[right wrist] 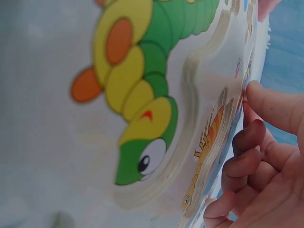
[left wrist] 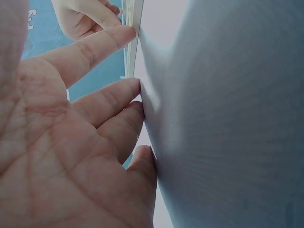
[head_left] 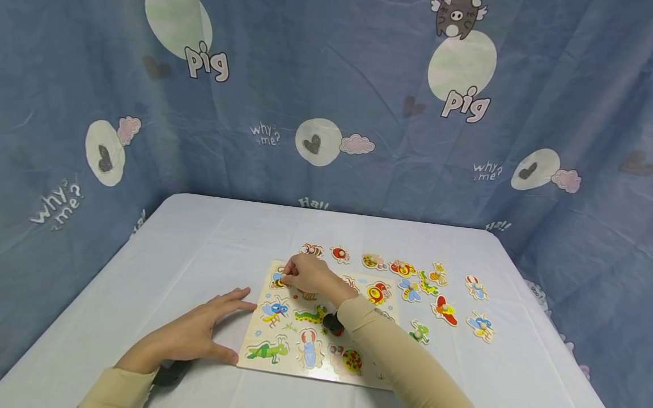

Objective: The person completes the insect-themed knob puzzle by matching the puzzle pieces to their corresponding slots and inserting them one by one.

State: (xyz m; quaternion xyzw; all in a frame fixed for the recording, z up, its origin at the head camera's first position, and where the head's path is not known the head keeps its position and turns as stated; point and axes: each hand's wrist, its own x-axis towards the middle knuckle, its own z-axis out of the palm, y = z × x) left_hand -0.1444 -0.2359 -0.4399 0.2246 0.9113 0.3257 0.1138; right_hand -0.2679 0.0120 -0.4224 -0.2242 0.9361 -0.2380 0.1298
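A: What's biggest?

B: The curtain (head_left: 367, 85), blue with pigs and hearts, behind the table and down its sides.

A: And the table (head_left: 204, 238)?

B: White-covered. The board (head_left: 280, 365), pale and printed with insects, lies flat on it. The right sleeve (head_left: 408, 351) crosses its right part.

A: The hands?

B: The left hand (head_left: 199, 323) has its fingers spread wide and holds nothing. It lies along the board's left edge, thumb at the near left corner. The right hand (head_left: 308, 275) is over the far left corner, fingers curled, thumb and fingertip drawn together in a pinch.

A: Smaller things?

B: Loose pieces on the table, beyond the board and to its right: the mosquito (head_left: 480, 326), butterfly (head_left: 402, 268), beetle (head_left: 476, 288) and ladybird (head_left: 340, 254) among them.

A: And in that pinch?

B: The bee (head_left: 277, 279), at the board's far left corner. The fingers hide its knob, and I can't tell whether it sits fully in its recess.
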